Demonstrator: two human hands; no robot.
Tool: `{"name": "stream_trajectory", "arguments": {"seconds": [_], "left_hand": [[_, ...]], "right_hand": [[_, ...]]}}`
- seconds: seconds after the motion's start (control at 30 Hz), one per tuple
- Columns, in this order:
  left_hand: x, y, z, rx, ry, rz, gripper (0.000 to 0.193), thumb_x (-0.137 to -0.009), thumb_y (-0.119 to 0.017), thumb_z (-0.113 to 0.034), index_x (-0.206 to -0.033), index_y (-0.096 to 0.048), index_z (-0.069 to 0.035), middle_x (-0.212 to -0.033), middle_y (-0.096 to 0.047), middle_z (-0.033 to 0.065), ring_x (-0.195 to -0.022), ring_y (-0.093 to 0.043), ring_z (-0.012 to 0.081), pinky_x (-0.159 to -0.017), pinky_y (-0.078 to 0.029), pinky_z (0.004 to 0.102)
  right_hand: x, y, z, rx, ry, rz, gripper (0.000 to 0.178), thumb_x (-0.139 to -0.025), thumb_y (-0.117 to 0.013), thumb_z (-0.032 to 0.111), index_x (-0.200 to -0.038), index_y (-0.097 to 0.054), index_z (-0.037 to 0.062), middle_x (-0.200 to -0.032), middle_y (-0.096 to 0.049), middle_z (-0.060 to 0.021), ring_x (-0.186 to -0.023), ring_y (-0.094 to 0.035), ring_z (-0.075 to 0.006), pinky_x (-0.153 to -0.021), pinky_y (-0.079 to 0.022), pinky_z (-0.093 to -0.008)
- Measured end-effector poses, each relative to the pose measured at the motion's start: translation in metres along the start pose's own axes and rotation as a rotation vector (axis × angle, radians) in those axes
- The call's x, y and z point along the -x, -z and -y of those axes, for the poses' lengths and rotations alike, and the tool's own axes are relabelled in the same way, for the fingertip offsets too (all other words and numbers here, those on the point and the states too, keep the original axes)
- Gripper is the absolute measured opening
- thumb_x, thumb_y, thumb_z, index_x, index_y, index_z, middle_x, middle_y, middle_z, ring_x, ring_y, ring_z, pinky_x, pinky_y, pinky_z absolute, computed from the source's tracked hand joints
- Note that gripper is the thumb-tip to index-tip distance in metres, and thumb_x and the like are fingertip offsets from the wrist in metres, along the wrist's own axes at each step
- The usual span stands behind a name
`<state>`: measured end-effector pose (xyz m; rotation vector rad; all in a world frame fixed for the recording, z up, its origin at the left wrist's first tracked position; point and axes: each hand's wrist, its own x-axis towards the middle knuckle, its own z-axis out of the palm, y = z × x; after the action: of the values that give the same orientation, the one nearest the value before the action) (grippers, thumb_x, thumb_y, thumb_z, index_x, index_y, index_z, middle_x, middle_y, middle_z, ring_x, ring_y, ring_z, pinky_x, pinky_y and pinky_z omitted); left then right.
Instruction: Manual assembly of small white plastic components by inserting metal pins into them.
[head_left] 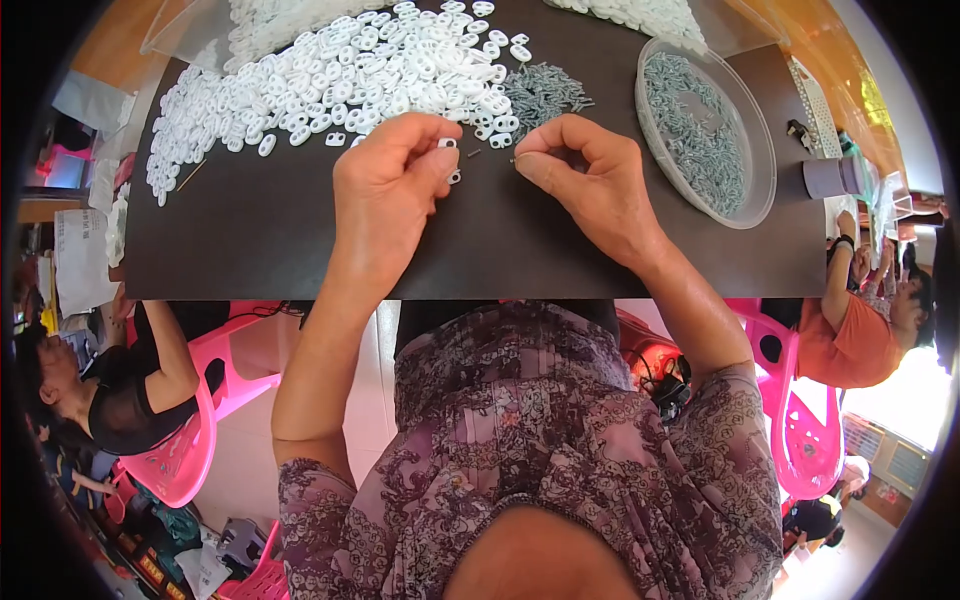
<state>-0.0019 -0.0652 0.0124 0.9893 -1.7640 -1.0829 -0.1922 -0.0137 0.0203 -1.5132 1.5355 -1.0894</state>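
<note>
Between the thumb and fingers of my left hand (pixel 390 180) is a white oval plastic piece with two holes (pixel 455 177), partly hidden by the fingers. My right hand (pixel 595 175) is pinched closed a little to the right, and the tiny tip of a screw shows at its fingertips. A single small screw (pixel 474 154) lies on the dark table (pixel 530 250) between the hands. Beyond them spreads a large heap of white two-holed pieces (pixel 340 75). Next to that heap, just past my right hand, is a pile of grey screws (pixel 548 92).
A round clear tub (pixel 768 190) of grey screws stands at the right. Clear containers of white pieces (pixel 640 18) line the far side. A thin stick (pixel 191 176) lies at the left. Other people sit on pink chairs (pixel 195 450) at both sides.
</note>
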Motion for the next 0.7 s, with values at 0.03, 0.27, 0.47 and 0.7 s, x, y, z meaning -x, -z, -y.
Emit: {"name": "stream_trajectory", "arguments": {"seconds": [0.03, 0.27, 0.47, 0.7], "left_hand": [[0.004, 0.002, -0.003, 0.364, 0.251, 0.011, 0.011, -0.083, -0.065, -0.007, -0.093, -0.063, -0.001, -0.075, -0.059, 0.0040, -0.057, -0.054, 0.0109, -0.048, -0.043, 0.0231], [0.024, 0.001, -0.010, 0.665, 0.373, -0.015, 0.017, -0.088, -0.062, -0.010, -0.097, -0.061, 0.004, -0.075, -0.061, 0.0070, -0.056, -0.053, 0.0082, -0.047, -0.042, 0.0196], [0.031, 0.001, -0.012, 0.725, 0.351, -0.036, 0.016, -0.088, -0.061, -0.005, -0.098, -0.060, 0.007, -0.079, -0.064, 0.0110, -0.060, -0.058, 0.0116, -0.050, -0.046, 0.0217], [0.036, 0.001, -0.011, 0.742, 0.338, -0.041, 0.016, -0.088, -0.060, -0.005, -0.099, -0.059, 0.007, -0.081, -0.064, 0.0114, -0.062, -0.059, 0.0117, -0.051, -0.047, 0.0217]], "right_hand": [[0.001, -0.001, 0.002, -0.091, -0.056, 0.019, 0.010, -0.083, -0.065, 0.007, -0.089, -0.063, -0.0011, -0.081, -0.061, 0.0009, -0.075, -0.054, -0.0040, -0.068, -0.044, -0.0195], [0.005, -0.018, 0.018, -0.331, -0.014, 0.024, 0.009, -0.082, -0.065, 0.005, -0.087, -0.063, -0.0021, -0.078, -0.062, -0.0002, -0.071, -0.054, -0.0046, -0.064, -0.045, -0.0201], [0.006, -0.027, 0.025, -0.357, -0.027, 0.045, 0.011, -0.083, -0.064, 0.005, -0.089, -0.063, -0.0029, -0.081, -0.063, -0.0027, -0.074, -0.056, -0.0059, -0.067, -0.047, -0.0212], [0.009, -0.030, 0.027, -0.378, -0.067, 0.093, 0.011, -0.086, -0.063, 0.004, -0.094, -0.061, -0.0036, -0.088, -0.063, -0.0053, -0.080, -0.060, -0.0100, -0.074, -0.048, -0.0231]]}}
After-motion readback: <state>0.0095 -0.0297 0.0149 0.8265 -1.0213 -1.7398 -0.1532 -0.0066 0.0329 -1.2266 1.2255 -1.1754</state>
